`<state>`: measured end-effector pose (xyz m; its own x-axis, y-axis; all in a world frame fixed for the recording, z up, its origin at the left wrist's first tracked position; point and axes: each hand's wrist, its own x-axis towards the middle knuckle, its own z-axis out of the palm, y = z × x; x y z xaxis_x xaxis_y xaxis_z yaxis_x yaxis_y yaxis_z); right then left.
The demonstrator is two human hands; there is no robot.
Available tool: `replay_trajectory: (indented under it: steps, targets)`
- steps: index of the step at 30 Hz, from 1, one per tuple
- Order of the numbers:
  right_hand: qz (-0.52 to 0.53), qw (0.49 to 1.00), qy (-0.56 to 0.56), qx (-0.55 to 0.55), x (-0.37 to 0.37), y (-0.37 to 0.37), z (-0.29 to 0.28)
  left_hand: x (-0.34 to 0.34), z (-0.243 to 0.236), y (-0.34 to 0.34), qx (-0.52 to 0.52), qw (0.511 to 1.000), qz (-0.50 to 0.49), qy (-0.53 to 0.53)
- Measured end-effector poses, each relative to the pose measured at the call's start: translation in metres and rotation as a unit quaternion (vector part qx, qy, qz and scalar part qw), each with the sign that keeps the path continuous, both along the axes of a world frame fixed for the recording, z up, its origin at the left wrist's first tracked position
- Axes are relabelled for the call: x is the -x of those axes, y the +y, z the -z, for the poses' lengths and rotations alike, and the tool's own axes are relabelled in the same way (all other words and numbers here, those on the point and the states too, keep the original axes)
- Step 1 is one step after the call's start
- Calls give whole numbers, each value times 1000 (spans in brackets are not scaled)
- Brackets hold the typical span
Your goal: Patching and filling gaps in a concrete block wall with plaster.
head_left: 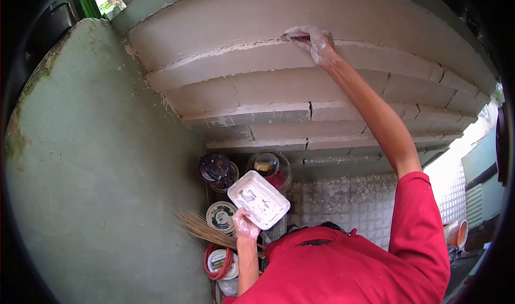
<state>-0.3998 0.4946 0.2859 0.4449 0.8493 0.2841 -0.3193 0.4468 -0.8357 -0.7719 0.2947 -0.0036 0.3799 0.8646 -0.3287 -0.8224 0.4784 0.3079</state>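
Observation:
My left hand (245, 226) grips the lower left edge of a white rectangular tray (268, 188). Grey-white paste smears and dark marks lie on the tray's bottom. Stretched far up and forward, my right hand (319, 45) is coated in white paste. Its bent fingers and thumb press against the upper ledge of a stepped grey wall (241, 62), where a rough white paste line (214, 53) runs along the joint. A dark gap shows between thumb and fingers; whatever they hold is too small to make out.
Paint-spattered cans (214, 167), a white-lidded bucket (221, 216), a twig broom (204, 230) and a coiled red hose (212, 272) stand left, beside a plain green wall (107, 159). A clear tub (287, 167) sits behind the tray. An orange bucket (458, 233) is at right, past the tiled floor (343, 202).

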Motion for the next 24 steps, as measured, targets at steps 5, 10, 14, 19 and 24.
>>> replay_trajectory:
  steps: [5,10,14,19,24]
  targets:
    - [2,997,-81,10,0,8,-30,-2,-6,5,-22,1000,-8,4]
    - [-25,986,-121,-108,13,22,-91,-4,-12,6,2,1000,3,31]
    - [-31,972,-190,-134,0,-4,-78,-7,-9,4,-29,999,14,-7]
    - [193,941,-278,2,-61,-54,-26,-6,0,2,-12,1000,18,10]
    - [414,763,-495,19,-112,-67,-11,-4,2,9,-4,999,17,33]
